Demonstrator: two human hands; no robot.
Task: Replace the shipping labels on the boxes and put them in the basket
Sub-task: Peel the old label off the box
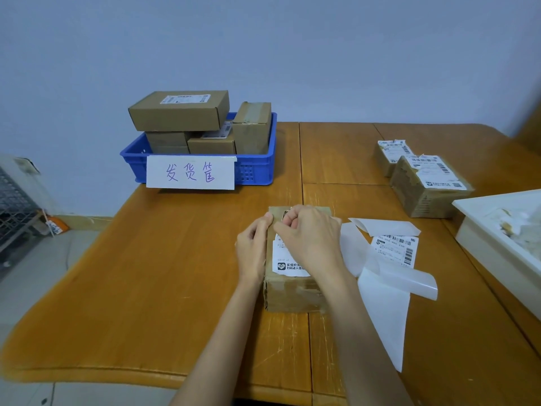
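I see my right hand (307, 238) curled over the far end of a box (292, 291), thumb and fingers pinching at the top edge of its old label (288, 263). My left hand (254, 250) is curled against the box's left side, thumb at the upper corner, steadying it. The box is brown cardboard, worn and creased, with tape across its near face. It sits on the wooden table (146, 273) just in front of me, slightly right of centre. The label is white, with black print and a small logo at its near end; my right hand hides most of it.

Just right of the box lie a fresh label (395, 250) with barcodes and several sheets of glossy white backing paper (386, 312), some curling, one trailing toward the near table edge. Further right, near the far edge, two more boxes (424, 183) sit touching each other, each carrying torn white labels. A white tray (474, 230) holding paper scraps stands at the right edge of view.

At the far left of the table sits a blue basket (257, 171) with a handwritten paper sign on its front. Several boxes are stacked inside it; the topmost rises above the rim, and one stands upright on the right.
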